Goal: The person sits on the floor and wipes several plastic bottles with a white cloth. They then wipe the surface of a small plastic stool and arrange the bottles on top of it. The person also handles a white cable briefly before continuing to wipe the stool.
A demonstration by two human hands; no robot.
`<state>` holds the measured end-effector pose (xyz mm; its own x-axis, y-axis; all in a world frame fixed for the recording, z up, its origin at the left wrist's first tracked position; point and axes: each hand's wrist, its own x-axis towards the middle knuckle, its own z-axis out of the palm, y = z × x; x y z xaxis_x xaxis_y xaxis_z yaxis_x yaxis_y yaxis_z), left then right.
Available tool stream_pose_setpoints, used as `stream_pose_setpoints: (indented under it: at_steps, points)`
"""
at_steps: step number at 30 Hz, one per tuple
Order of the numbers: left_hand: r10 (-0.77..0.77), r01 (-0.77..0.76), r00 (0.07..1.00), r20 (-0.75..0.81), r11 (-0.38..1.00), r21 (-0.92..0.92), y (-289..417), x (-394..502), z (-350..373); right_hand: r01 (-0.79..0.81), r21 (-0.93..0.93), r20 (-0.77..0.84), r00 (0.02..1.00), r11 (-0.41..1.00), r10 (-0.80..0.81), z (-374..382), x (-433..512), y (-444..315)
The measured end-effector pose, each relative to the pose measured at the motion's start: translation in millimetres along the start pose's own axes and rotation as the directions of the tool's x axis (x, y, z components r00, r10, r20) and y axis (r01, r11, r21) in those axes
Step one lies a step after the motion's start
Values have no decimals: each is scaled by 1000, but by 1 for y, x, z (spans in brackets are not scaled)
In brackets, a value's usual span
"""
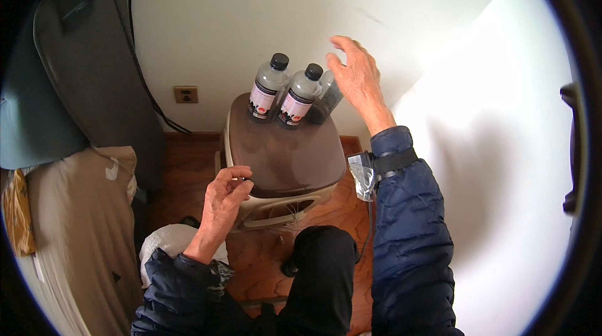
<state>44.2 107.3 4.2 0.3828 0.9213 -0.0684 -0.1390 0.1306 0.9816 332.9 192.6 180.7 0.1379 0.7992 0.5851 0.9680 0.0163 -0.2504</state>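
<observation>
Three clear plastic bottles stand close together at the back of a brown-topped plastic stool [291, 162]. The left bottle [263, 96] and the middle bottle [296, 103] have black caps and pink-and-black labels. Behind them to the right is the third bottle [328, 100], its top hidden by my right hand [360, 75]. That hand is raised beside it, fingers curved and apart, holding nothing I can see. My left hand [225, 199] is at the stool's front left edge, with a small dark item [245, 179] pinched between thumb and forefinger; its kind is unclear.
A white wall [225, 20] with a power outlet [186, 94] rises behind the stool. Black cables hang at the left near a dark panel and a beige cloth [89, 213]. A white plastic bag [169, 239] lies on the wooden floor [254, 260] by my left forearm.
</observation>
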Motion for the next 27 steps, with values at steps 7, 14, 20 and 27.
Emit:
stream_pose_setpoints:
  at_steps: [7, 14, 20, 27]
  points:
    - [-8, 8, 1000, -9, 1000, -6, 3, 1, 3, -125, -236, 169, 971, 964, 168, 2, -6, 31]
    - [-19, 19, 1000, -15, 1000, -4, 1, 1, 3, -139, -125, 183, 970, 982, 161, -2, -10, 39]
    - [-4, 4, 1000, -9, 999, -42, 0, 1, 4, -185, 23, 327, 930, 982, 167, -16, -12, 42]
    - [-17, 17, 1000, -13, 1000, -8, 1, 1, 4, -124, 145, 337, 939, 982, 68, -14, -14, 46]
